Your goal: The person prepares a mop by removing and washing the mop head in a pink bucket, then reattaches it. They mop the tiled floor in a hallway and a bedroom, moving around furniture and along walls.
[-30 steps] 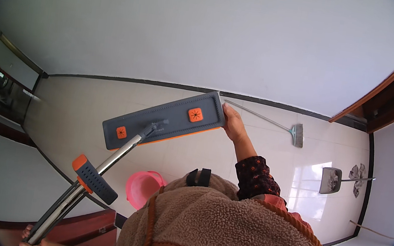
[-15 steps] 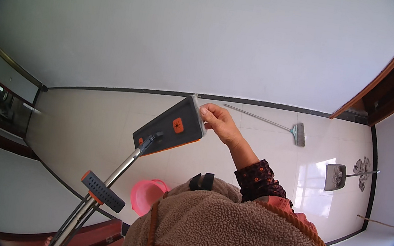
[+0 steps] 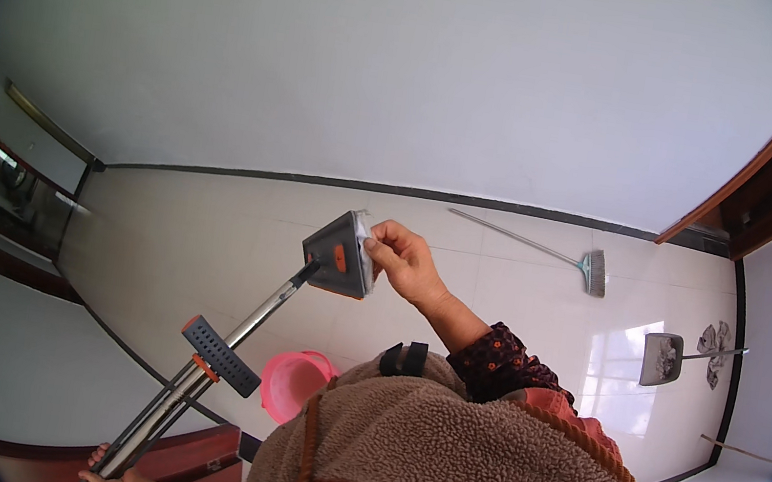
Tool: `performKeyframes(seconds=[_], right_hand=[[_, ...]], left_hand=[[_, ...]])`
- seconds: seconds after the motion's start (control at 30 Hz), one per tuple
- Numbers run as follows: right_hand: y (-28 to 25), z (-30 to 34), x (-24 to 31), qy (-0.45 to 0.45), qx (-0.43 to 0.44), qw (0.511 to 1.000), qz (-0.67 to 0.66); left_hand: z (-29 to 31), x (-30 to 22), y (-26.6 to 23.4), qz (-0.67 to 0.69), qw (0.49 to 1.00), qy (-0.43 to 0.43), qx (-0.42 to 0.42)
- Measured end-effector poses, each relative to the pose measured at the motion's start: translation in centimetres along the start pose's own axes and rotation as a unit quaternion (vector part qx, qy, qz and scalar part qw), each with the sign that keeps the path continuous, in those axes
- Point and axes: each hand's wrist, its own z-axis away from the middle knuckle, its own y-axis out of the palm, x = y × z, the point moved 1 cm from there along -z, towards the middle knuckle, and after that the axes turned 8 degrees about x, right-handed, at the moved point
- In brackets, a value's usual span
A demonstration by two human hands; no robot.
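1. my right grip is pinched shut on the white pad edge at the mop head, raised off the floor.
2. my left grip wraps the handle's low end (partly cut off).
3. pad barely peeled; most remains. pink bucket sits below.

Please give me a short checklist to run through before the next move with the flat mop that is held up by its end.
1. Right hand grips the end of the mop head: ok, fingers pinch its edge.
2. Left hand holds the mop handle: ok, though only partly in view at the lower edge.
3. Pad seated on the mop head: cannot tell, it is turned nearly end-on.
4. Pink bucket within reach: ok, on the floor beside the person.
5. Broom and dustpan out of the way: ok, they lie apart near the wall.
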Motion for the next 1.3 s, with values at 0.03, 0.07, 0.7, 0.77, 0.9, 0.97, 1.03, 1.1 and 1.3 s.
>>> performKeyframes(seconds=[0.03,0.07,0.7,0.77,0.9,0.97,1.03,1.1,1.3], right_hand=[[0.2,-0.1,0.0,0.006,0.002,0.999,-0.034],[0.5,0.0,0.0,0.014,0.003,0.998,-0.067],[-5.4,5.6,-1.8,0.095,0.012,0.958,0.271],[-7.2,7.7,-4.9,0.155,0.077,0.946,0.272],[-10.6,6.7,-7.1,0.166,-0.048,0.952,0.251],[-11.0,3.0,-7.1,0.137,-0.083,0.958,0.237],[-9.1,-1.1,-5.2,0.122,-0.102,0.965,0.207],[-7.5,-4.4,-4.5,0.149,-0.126,0.970,0.147],[-10.1,-7.3,-7.7,0.157,-0.245,0.956,-0.041]], left_hand=[[-0.2,0.0,0.0,-0.001,1.000,0.003,0.004],[-0.3,0.0,-0.2,-0.001,1.000,0.004,0.003],[1.1,0.2,-2.7,0.124,0.950,0.006,0.285],[1.1,-0.5,-3.0,0.183,0.916,0.009,0.357],[-2.2,-1.9,-0.6,0.276,0.800,0.049,0.530],[-2.7,-2.3,2.1,0.285,0.746,0.070,0.598],[0.2,-2.3,7.3,0.283,0.704,0.070,0.647],[2.3,-2.8,10.6,0.277,0.669,0.076,0.685],[2.4,-1.2,11.2,0.255,0.712,0.017,0.654]])
